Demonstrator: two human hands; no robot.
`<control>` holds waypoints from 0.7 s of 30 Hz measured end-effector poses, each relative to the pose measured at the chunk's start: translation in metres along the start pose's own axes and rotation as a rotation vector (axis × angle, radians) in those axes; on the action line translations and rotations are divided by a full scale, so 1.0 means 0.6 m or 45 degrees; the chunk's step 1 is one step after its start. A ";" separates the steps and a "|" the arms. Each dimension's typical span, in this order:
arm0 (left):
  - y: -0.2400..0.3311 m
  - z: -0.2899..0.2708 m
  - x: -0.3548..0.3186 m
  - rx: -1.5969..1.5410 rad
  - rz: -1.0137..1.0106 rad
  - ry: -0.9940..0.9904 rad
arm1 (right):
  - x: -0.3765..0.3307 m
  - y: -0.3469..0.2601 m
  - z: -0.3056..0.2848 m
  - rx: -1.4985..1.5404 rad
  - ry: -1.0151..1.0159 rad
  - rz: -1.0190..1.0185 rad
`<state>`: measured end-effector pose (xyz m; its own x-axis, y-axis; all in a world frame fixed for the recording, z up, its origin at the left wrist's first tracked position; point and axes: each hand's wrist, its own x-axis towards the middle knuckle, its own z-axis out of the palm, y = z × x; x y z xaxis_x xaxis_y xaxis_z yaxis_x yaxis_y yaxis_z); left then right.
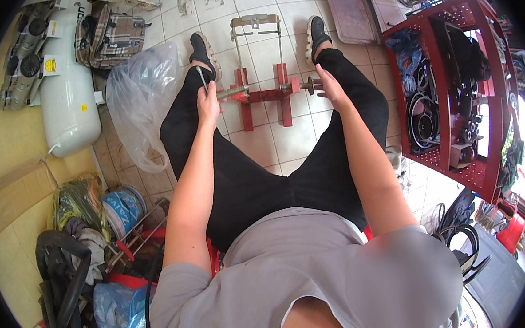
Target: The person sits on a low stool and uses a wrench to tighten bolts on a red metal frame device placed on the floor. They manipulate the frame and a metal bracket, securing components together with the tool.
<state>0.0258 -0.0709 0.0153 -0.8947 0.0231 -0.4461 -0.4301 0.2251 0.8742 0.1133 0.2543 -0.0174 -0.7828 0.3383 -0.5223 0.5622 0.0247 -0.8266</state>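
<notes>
A red metal stand (262,96) with two upright legs stands on the floor between my feet, and a tall thin metal frame (255,21) rises from its far side. A threaded rod (232,93) sticks out of the stand's left side. My left hand (208,106) is closed around a slim silver wrench (201,76), right beside the rod's outer end. On the stand's right side is a round metal flange (310,85). My right hand (333,88) is beside it with fingers stretched out; I cannot tell whether they touch it.
At right stands a red perforated shelf rack (441,88) holding parts. A grey metal tray (353,14) lies at the far right. To the left are a plastic bag (143,99), a white tank (68,87), a plaid bag (114,37) and a blue-and-white bucket (124,210).
</notes>
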 end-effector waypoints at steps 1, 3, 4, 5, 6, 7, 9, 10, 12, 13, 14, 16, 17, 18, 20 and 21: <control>-0.002 -0.003 0.000 0.001 -0.007 0.009 | 0.001 -0.006 0.011 0.100 -0.045 -0.019; -0.007 -0.008 -0.001 0.003 -0.021 0.025 | -0.010 -0.016 0.002 -0.020 -0.204 0.275; -0.006 -0.008 -0.002 0.006 -0.023 0.025 | -0.018 -0.028 -0.002 -0.080 -0.278 0.420; -0.006 -0.008 -0.002 0.010 -0.025 0.026 | -0.013 -0.026 -0.006 -0.206 -0.334 0.575; -0.006 -0.009 -0.003 0.014 -0.027 0.027 | -0.015 -0.030 -0.006 -0.206 -0.275 0.515; -0.005 -0.008 -0.003 0.014 -0.024 0.026 | -0.023 -0.039 -0.004 -0.207 -0.216 0.457; -0.004 -0.008 -0.004 0.015 -0.020 0.026 | -0.034 -0.043 0.009 -0.064 -0.048 0.259; -0.003 -0.006 -0.003 0.011 -0.017 0.021 | -0.030 -0.036 0.008 0.020 -0.085 0.225; -0.001 -0.002 -0.002 0.002 -0.012 0.010 | -0.018 -0.025 0.003 0.189 -0.160 0.156; -0.004 -0.005 -0.002 -0.001 -0.018 0.017 | -0.021 -0.031 0.000 0.018 -0.182 0.265; -0.007 -0.009 -0.002 -0.003 -0.024 0.024 | -0.023 -0.038 -0.001 -0.048 -0.250 0.389; -0.009 -0.011 -0.002 0.000 -0.027 0.030 | -0.024 -0.047 -0.006 -0.184 -0.375 0.636; -0.008 -0.009 -0.003 0.006 -0.024 0.030 | -0.020 -0.043 -0.009 -0.264 -0.340 0.507; -0.006 -0.008 -0.003 0.013 -0.021 0.030 | -0.018 -0.039 -0.005 -0.183 -0.227 0.340; 0.000 -0.001 -0.003 0.005 -0.015 0.012 | -0.011 -0.015 0.005 -0.019 0.006 0.008; 0.004 0.003 -0.002 0.000 -0.010 0.001 | -0.004 -0.006 0.000 -0.001 -0.027 0.033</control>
<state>0.0264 -0.0689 0.0175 -0.8912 0.0205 -0.4531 -0.4374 0.2253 0.8706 0.1132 0.2533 -0.0129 -0.7734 0.3190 -0.5479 0.5826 0.0169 -0.8126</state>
